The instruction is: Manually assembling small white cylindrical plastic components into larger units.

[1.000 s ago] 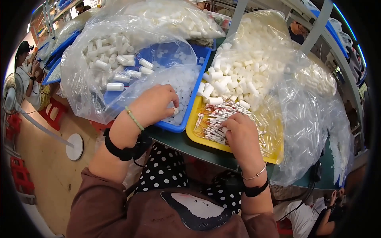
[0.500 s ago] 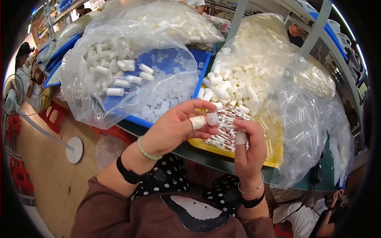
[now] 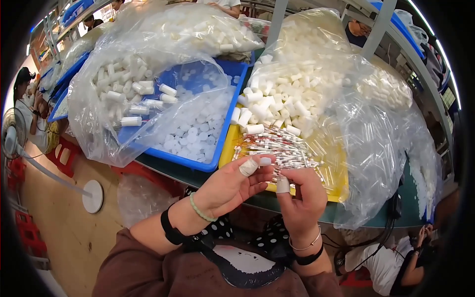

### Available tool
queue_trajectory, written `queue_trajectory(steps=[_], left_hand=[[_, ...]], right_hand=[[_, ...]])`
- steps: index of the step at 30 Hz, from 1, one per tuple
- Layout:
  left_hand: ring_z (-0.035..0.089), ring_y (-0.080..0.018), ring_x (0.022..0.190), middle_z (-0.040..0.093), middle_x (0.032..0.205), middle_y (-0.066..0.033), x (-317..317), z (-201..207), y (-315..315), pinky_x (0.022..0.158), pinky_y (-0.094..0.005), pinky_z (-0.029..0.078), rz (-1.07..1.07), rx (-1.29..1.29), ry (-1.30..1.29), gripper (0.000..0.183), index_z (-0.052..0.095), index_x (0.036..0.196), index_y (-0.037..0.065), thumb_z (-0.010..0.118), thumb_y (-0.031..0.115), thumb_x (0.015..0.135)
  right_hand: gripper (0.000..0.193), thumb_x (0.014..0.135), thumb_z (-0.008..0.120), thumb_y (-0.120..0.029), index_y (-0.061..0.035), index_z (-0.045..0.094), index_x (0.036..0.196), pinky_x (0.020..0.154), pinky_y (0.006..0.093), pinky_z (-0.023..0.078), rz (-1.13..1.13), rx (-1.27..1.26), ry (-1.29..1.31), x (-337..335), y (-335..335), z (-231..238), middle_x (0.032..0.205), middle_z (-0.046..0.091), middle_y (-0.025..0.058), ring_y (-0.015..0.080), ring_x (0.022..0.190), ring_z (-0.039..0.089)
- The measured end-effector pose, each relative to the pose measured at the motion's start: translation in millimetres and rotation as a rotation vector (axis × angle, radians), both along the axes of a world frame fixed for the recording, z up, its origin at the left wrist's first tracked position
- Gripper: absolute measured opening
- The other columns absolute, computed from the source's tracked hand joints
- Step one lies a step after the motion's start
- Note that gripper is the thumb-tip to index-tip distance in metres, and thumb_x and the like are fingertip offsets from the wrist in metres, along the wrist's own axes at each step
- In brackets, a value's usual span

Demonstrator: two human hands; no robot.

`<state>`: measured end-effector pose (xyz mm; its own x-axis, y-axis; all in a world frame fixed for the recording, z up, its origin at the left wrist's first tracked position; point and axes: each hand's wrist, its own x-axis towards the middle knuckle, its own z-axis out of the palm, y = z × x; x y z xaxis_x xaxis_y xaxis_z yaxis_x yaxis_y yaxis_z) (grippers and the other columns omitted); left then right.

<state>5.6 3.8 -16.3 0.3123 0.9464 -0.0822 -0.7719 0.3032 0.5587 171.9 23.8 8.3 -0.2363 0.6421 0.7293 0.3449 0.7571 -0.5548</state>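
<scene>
My left hand (image 3: 223,187) is turned partly palm up, with a small translucent white plastic cap (image 3: 265,161) at the tips of its thumb and forefinger. Tape wraps that thumb. Close beside it, my right hand (image 3: 306,200) has its taped thumb pressed toward the bent forefinger; what lies in that pinch, if anything, is too small to make out. Just beyond both hands, a yellow tray (image 3: 339,194) holds a heap of thin white sticks with reddish wires (image 3: 284,148). White foam cylinders (image 3: 277,99) are piled behind them.
A blue tray (image 3: 210,166) at the left holds loose translucent caps (image 3: 190,141). Over it lies a clear bag (image 3: 84,123) of white cylinders. Clear plastic bags (image 3: 366,163) drape the table's right side. A fan (image 3: 14,131) stands far left. Other people sit around.
Both hands have come nearer to me, and the right hand has moved left toward the left one. The cap stays in my left fingers, now tipped to show its side.
</scene>
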Motion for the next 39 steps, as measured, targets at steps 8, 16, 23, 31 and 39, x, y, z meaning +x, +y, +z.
queue_trajectory(steps=[8,16,23,31,39], left_hand=[[0.054,-0.0130,0.106,0.056,0.116,-0.0036,9.5,-0.1,-0.9,0.095,-0.0287,0.045,-0.018,0.074,-0.027,0.038,0.048,0.130,0.003,0.050,0.023,0.098],[0.052,-0.0132,0.111,0.056,0.119,-0.0043,8.2,2.0,-2.2,0.097,-0.0292,0.043,0.037,0.147,0.189,0.033,0.051,0.126,0.003,0.051,0.019,0.097],[0.052,-0.0109,0.106,0.056,0.114,-0.0024,10.6,2.4,-4.3,0.094,-0.0263,0.043,0.133,0.304,0.449,0.029,0.053,0.121,0.002,0.056,0.012,0.094],[0.052,-0.0120,0.109,0.055,0.113,-0.0020,9.0,1.9,-4.6,0.096,-0.0273,0.041,0.193,0.370,0.461,0.031,0.053,0.122,0.001,0.057,0.011,0.093],[0.054,-0.0141,0.102,0.057,0.106,-0.0037,5.5,1.9,-6.4,0.093,-0.0277,0.041,0.192,0.434,0.587,0.023,0.063,0.108,0.001,0.062,0.012,0.089]], right_hand=[[0.023,0.068,0.073,-0.003,-0.0089,0.063,0.088,0.054,0.0326,0.046,-0.095,0.129,-0.142,-1.4,5.4,-2.0,0.074,0.059,0.0063,0.0235,0.064,0.059],[0.024,0.068,0.072,-0.004,-0.0099,0.063,0.089,0.055,0.0348,0.046,-0.143,0.100,-0.231,-0.7,1.0,3.5,0.075,0.057,0.0054,0.0235,0.065,0.057],[0.029,0.073,0.070,-0.002,-0.0037,0.057,0.099,0.057,0.0313,0.047,0.002,-0.184,-0.102,-1.4,-7.4,11.5,0.075,0.057,0.0072,0.0225,0.066,0.059],[0.017,0.083,0.062,0.000,-0.0018,0.056,0.099,0.058,0.0300,0.047,0.161,-0.245,-0.088,10.8,2.6,-6.6,0.087,0.057,0.0135,0.0249,0.065,0.058],[0.011,0.086,0.057,0.001,-0.0019,0.054,0.096,0.061,0.0302,0.045,0.240,-0.326,-0.125,17.0,-1.7,6.4,0.081,0.057,0.0116,0.0203,0.065,0.054]])
